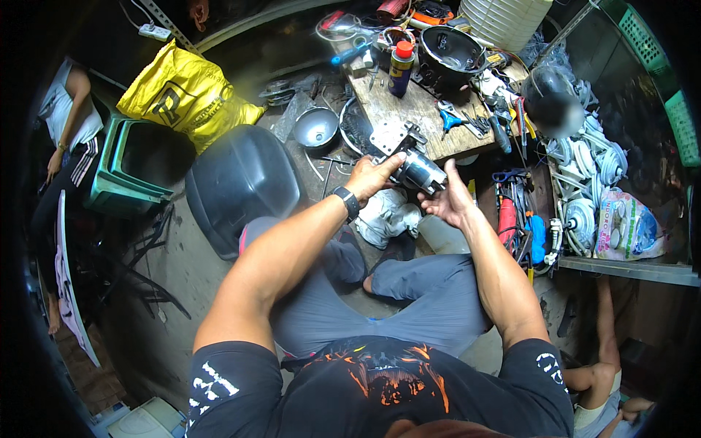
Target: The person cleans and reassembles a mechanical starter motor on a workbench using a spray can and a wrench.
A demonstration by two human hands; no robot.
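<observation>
My left hand is closed around a silver, cylindrical motor-like part with a dark bracket at its upper end. Beside the part's lower right end is my right hand, palm turned up and thumb apart from the fingers. Its fingertips come close to the part; whether they touch it I cannot tell. Just beyond my hands stands a worn wooden bench. On it are a spray can with a red cap, a black round housing and blue-handled pliers.
A black plastic case and a metal bowl lie on the floor to the left, near a yellow bag. White cloth lies below my hands. Several hand tools, including one with a red handle, and whitish round parts crowd the right.
</observation>
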